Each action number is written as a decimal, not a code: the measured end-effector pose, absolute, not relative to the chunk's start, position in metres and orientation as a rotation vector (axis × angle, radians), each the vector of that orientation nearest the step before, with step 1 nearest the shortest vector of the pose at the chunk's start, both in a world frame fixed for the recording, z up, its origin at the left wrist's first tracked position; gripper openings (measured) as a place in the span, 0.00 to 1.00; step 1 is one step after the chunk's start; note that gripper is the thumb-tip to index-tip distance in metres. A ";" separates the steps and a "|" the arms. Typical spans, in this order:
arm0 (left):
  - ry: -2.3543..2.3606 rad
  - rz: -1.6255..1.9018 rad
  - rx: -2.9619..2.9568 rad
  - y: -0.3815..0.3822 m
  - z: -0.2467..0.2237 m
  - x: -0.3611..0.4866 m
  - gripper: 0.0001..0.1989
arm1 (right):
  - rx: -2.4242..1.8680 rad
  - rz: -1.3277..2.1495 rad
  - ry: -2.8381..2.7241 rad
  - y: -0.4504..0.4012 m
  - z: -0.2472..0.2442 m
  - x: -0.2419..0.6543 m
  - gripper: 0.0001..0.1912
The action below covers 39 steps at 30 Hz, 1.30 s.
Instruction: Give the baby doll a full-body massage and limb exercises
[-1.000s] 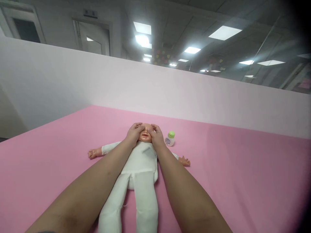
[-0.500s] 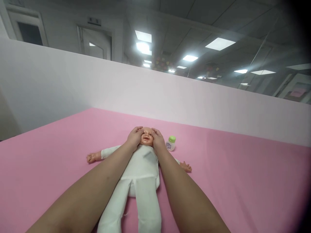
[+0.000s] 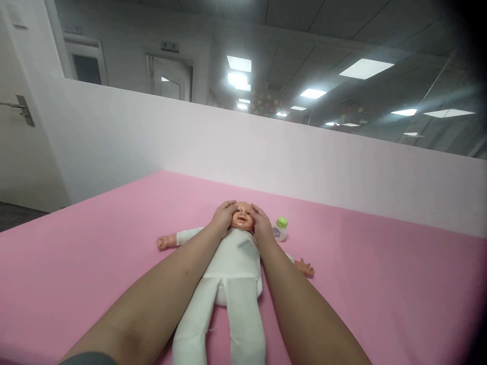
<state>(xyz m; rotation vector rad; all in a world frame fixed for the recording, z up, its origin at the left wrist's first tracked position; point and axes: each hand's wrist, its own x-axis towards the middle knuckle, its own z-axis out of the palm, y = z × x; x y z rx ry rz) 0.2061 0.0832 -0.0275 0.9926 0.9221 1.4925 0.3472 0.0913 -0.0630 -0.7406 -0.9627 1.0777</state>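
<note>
Item: doll (image 3: 236, 261), one. Place: face up on the pink table (image 3: 365, 274), head within the grip, trunk and legs running from the grip toward the wearer.

Grip: left hand (image 3: 223, 219) and right hand (image 3: 262, 224), one at each side of the head (image 3: 243, 219). Fingers part-curled, thumbs toward the face, the head held between them. Fingertips small and partly hidden at this range; how firmly they press cannot be told.

Handling, as judged: head stiff, smooth, perhaps a little slippery; trunk and limbs soft, likely stuffed, apt to sag or trail. Whole light to moderate in weight, not very fragile, though the join at the neck probably takes the strain if the head alone is lifted. Best holds: both sides of the head for steadying or turning it; one palm under the head and one under the trunk for lifting.

Also present: bottle (image 3: 280, 231), green cap, just beside the right hand on its outer side; liable to be knocked by a sideways move. White panel (image 3: 304, 162), standing beyond the grip.

In the way: forearms, passing over the doll's outspread arms, one on each side; these could catch on a lift.
</note>
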 end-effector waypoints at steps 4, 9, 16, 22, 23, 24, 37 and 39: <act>0.916 1.506 1.065 0.080 -0.028 0.205 0.27 | -0.794 0.958 -1.038 0.085 -0.056 0.344 0.30; 0.987 1.555 1.144 0.082 -0.030 0.204 0.26 | -0.882 0.839 -1.088 0.083 -0.049 0.343 0.28; 0.984 1.522 1.072 0.091 -0.034 0.207 0.22 | -0.869 0.910 -1.012 0.097 -0.057 0.344 0.22; 0.984 1.490 1.004 0.095 -0.034 0.206 0.18 | -0.806 1.023 -0.964 0.103 -0.065 0.348 0.24; 0.986 1.488 0.993 0.095 -0.033 0.205 0.18 | -0.797 1.035 -0.963 0.103 -0.065 0.349 0.24; 0.988 1.488 0.984 0.095 -0.033 0.205 0.17 | -0.789 1.045 -0.963 0.103 -0.065 0.349 0.25; 0.937 1.544 1.072 0.081 -0.029 0.205 0.28 | -0.774 0.917 -1.083 0.084 -0.051 0.345 0.29; 0.959 1.563 1.111 0.081 -0.030 0.204 0.29 | -0.813 0.861 -1.115 0.081 -0.048 0.344 0.29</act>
